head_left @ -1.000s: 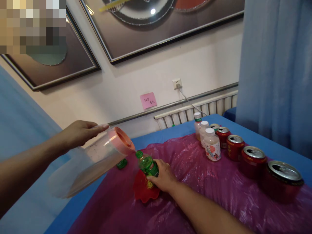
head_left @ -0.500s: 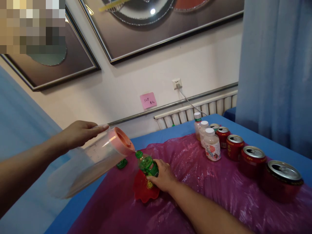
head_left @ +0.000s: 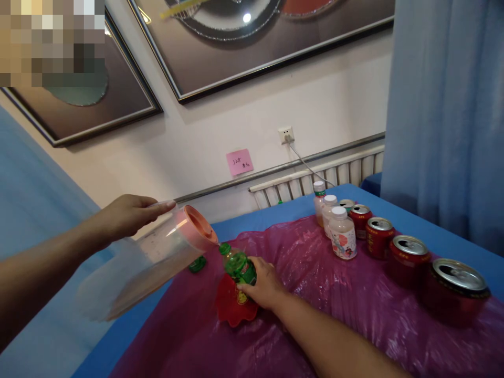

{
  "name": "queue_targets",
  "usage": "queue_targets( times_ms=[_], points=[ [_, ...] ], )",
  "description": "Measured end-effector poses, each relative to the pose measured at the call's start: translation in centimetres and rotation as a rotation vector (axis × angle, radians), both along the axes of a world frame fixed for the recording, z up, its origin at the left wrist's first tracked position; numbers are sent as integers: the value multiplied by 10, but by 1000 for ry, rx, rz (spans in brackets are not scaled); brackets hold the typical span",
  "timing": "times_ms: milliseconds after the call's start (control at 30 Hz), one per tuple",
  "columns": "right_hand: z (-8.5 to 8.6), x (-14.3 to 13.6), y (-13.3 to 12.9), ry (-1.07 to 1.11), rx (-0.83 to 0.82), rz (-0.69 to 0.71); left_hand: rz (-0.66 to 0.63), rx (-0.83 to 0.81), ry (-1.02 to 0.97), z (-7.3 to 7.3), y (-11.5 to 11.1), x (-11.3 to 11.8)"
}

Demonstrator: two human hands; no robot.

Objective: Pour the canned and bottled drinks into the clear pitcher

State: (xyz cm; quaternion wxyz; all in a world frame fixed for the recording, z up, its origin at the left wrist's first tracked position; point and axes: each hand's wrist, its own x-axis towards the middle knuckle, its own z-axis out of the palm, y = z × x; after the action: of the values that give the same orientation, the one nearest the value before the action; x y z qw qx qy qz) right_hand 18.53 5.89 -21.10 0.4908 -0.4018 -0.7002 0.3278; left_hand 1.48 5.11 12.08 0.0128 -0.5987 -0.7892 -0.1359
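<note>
My left hand [head_left: 136,218] holds a clear plastic pitcher [head_left: 157,257] with a pink-orange lid, tilted so its lid end points right. Its spout is at the mouth of a small green bottle [head_left: 240,266], which leans toward the pitcher. Fingers of my right hand [head_left: 263,283] are wrapped round that bottle's lower part. Below the bottle a red scalloped dish [head_left: 232,310] lies on the purple plastic sheet [head_left: 299,325]. Cloudy liquid lies along the pitcher's lower side.
On the right of the blue table [head_left: 433,231] stand white-capped bottles [head_left: 343,236] and a row of red cans [head_left: 409,257]. Another green object [head_left: 197,264] sits behind the pitcher. Blue curtains [head_left: 444,105] hang at both sides.
</note>
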Motion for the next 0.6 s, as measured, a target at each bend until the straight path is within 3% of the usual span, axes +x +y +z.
queue_targets(
  times_ms=[600],
  points=[
    [1, 1, -1, -3, -7, 2, -30, 4, -23, 0, -2, 5]
  ],
)
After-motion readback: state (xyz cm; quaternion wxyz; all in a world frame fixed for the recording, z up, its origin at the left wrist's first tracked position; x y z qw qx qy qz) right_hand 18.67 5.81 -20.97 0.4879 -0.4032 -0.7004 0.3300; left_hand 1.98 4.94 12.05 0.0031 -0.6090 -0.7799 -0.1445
